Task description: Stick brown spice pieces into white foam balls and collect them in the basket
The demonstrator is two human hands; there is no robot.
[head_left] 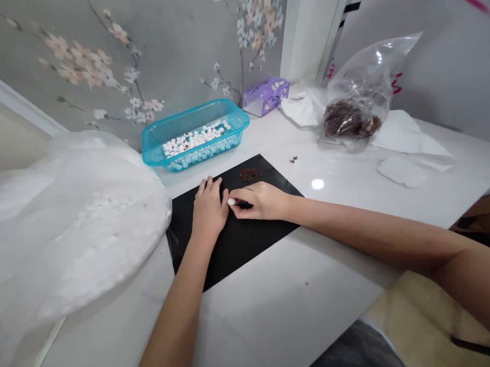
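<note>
Both hands rest on a black mat on the white table. My left hand lies with its fingers together, thumb tip touching a small white bead. My right hand is closed in a pinch around the same bead, and a thin dark piece shows beside its fingers. A small heap of dark brown bits lies on the mat just beyond the hands. Farther back stands a turquoise basket holding several white beads.
A large white plastic bag with more beads fills the left. At the back right sit a clear bag of brown pieces, a purple tissue box, paper sheets and one stray brown bit. The wall runs behind.
</note>
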